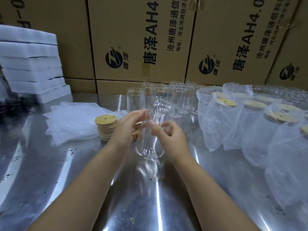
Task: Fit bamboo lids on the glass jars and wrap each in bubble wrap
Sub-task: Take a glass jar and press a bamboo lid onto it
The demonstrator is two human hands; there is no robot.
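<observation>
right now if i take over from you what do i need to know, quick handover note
Left hand: holds a lid by the jar's mouth, mostly hidden.
Right hand: grips the jar, tilted, base toward the camera.
Lid stack and bubble wrap are on the left; bare jars stand at the back.
Done: wrapped jars with lids, on the right.
Left: seat this lid, wrap the jar, then do the bare ones.
</observation>
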